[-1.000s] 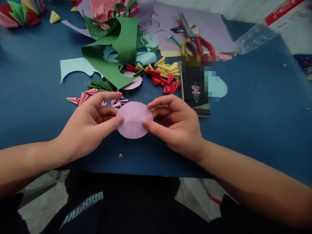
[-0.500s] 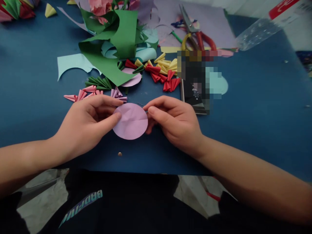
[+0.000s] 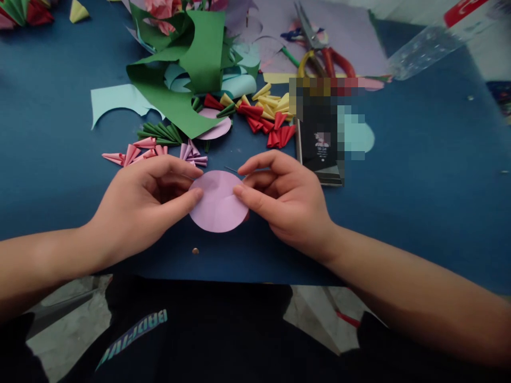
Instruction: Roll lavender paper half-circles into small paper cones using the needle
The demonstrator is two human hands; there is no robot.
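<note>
A pale purple paper circle (image 3: 219, 205) with faint creases is held up over the table's near side. My left hand (image 3: 147, 194) pinches its left edge, thumb on the front face. On the opposite edge, my right hand (image 3: 283, 197) has its thumb on the face, with the fingers partly hidden behind. A thin needle-like sliver (image 3: 230, 170) shows just beyond the circle, near my right index finger. Small rolled paper cones lie past my hands: pink ones (image 3: 131, 154), purple ones (image 3: 192, 154), green ones (image 3: 159, 133), red ones (image 3: 281, 135) and yellow ones (image 3: 271, 101).
Green paper offcuts (image 3: 205, 53) and a light blue offcut (image 3: 114, 101) lie farther back. Scissors (image 3: 319, 48) rest on a purple sheet (image 3: 351, 37). A phone (image 3: 319, 143), partly pixelated, lies right of the cones, and a clear bottle (image 3: 427, 50) at back right.
The paper circle has shifted slightly right and tilted. My right thumb has moved left onto its face, where it was at the edge before. My left hand keeps its pinch.
</note>
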